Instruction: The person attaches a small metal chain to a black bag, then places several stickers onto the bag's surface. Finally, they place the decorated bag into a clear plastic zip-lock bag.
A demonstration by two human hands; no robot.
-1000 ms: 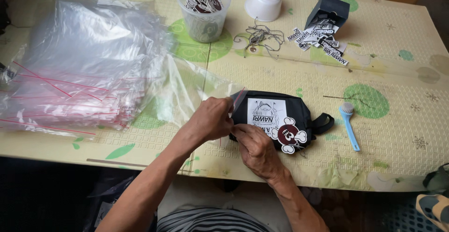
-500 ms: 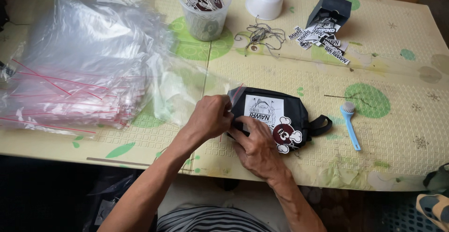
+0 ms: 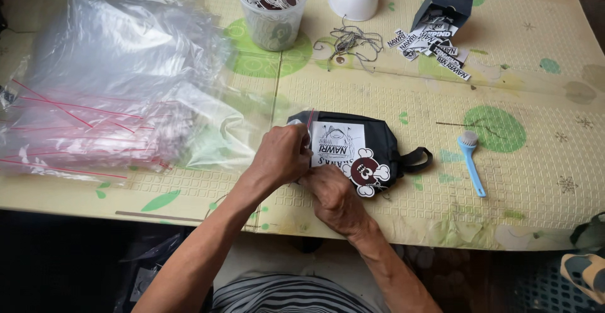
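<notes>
Two bare hands are seen at the centre of the frame, working on a small black pouch (image 3: 378,141) that lies on a pale patterned desk (image 3: 535,180). The left hand (image 3: 280,156) is closed at the pouch's left end, its fingers pinched on a clear bag edge with a red strip; the exact grip is hidden by the knuckles. The right hand (image 3: 333,196) is pressed against the lower edge, fingers curled together, and whether anything is clamped cannot be told. A white card (image 3: 339,143) and a brown round-headed sticker (image 3: 367,172) are seen on the pouch. A heap of clear bags (image 3: 107,92) fills the left side. A blue brush (image 3: 470,162) lies to the right, apart from the pouch.
</notes>
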